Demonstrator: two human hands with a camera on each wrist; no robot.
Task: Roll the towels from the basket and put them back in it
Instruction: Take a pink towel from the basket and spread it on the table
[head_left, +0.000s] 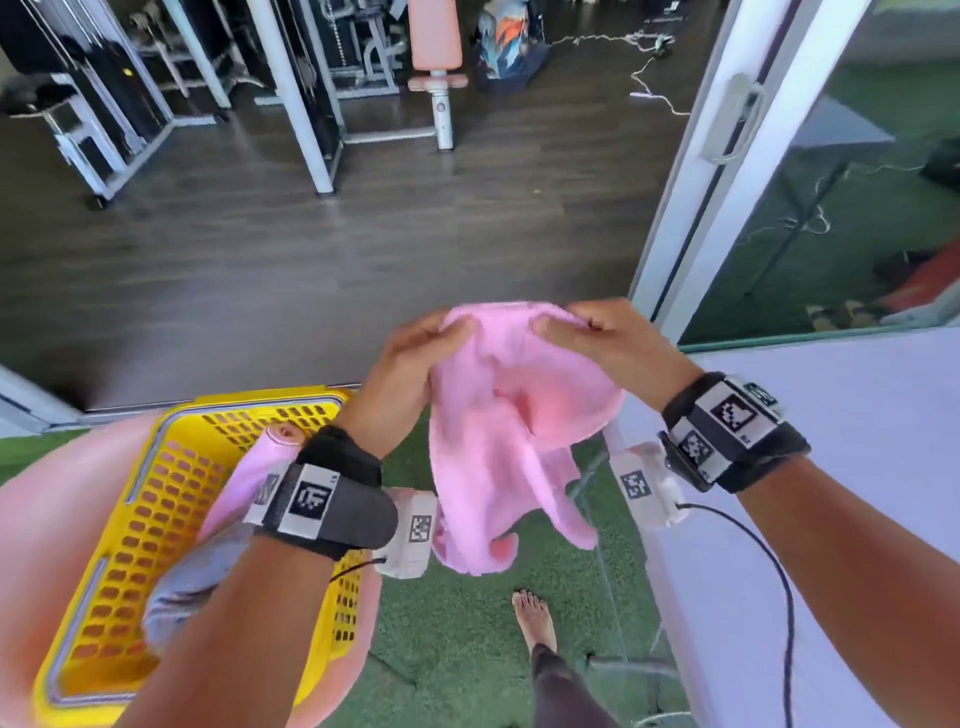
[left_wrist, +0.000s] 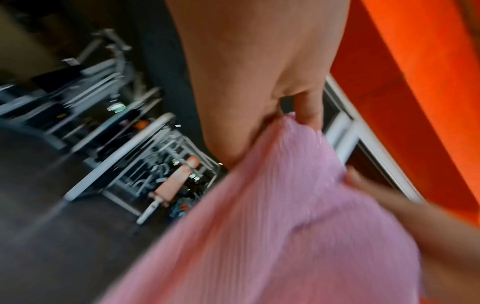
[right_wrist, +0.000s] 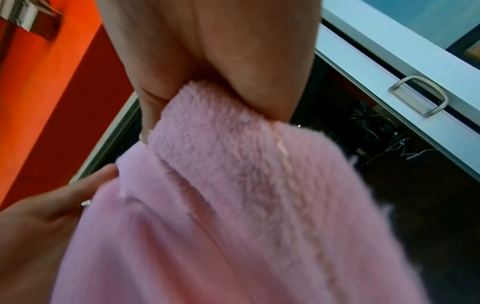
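Holding the pink towel (head_left: 511, 415) up by its top edge, we have it in the air in front of us, above the green turf (head_left: 467, 623) and to the right of the yellow basket (head_left: 156, 519). Open dark floor (head_left: 311, 260) stretches beyond the towel toward the gym machines (head_left: 291, 78); the white door frame (head_left: 701, 171) stands close on the right, and a pale flat surface (head_left: 831, 519) runs along our right side. The basket sits on a pink seat (head_left: 47, 519) at our left, with a rolled pink towel (head_left: 249, 483) and a grey cloth (head_left: 192, 582) inside it.

Our left hand (head_left: 410, 371) is raised, palm turned inward, thumb and fingers (head_left: 457, 327) pinching the towel's upper left edge. Our right hand (head_left: 618, 343) mirrors it near the upper right, thumb on the near side and fingers curled over the far side, gripping the hem. The two hands sit near each other, and the cloth bunches between them and hangs loose below, its lower corners dangling free above the turf beside our bare foot (head_left: 532, 618).
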